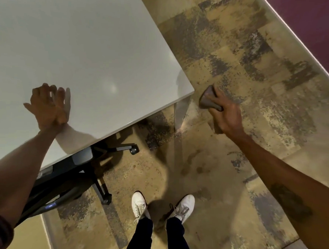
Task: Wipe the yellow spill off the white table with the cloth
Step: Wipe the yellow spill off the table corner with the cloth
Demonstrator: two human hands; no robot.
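Standing at the corner of a glossy white rectangular table [91, 50], the person looks straight down past both bare forearms. Their left hand [47, 106] lies flat on the tabletop near its front edge, fingers spread apart and gripping nothing, with its pale reflection just beside it in the shiny surface. Their right hand [224, 113] hangs off the table, out over the mottled tan-and-grey carpet [240, 52] just beyond the table's corner, fingers closed tightly around a bunched brown cloth [208, 99] that bulges out past the knuckles and clear of the tabletop. The visible part of the tabletop shows only glare and reflections; I cannot tell whether any yellow remains. A dark wheeled office chair [75, 169] sits tucked under the front edge, and two white lace-up shoes [139, 205] stand on the carpet below.
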